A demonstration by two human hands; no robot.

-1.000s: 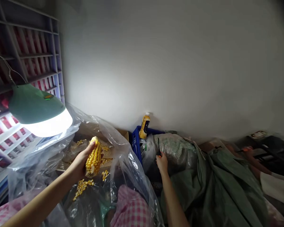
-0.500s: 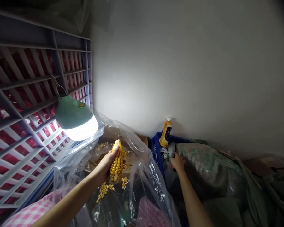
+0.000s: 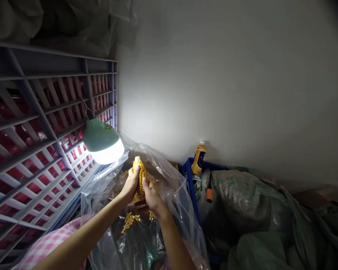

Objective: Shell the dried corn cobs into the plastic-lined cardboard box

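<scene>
Right hand (image 3: 154, 200) brought across to the corn cob (image 3: 142, 177), now gripping it just beside the left hand (image 3: 130, 186), orange-handled tool (image 3: 209, 195) released, left to the right of both hands

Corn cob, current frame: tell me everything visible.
The corn cob has glossy-looking yellow kernels in lengthwise rows and a paler upper end. It is near upright, leaning slightly, above clear plastic sheeting. The left hand and right hand hold it from either side, thumbs against the kernels, hiding part of its lower portion.
</scene>
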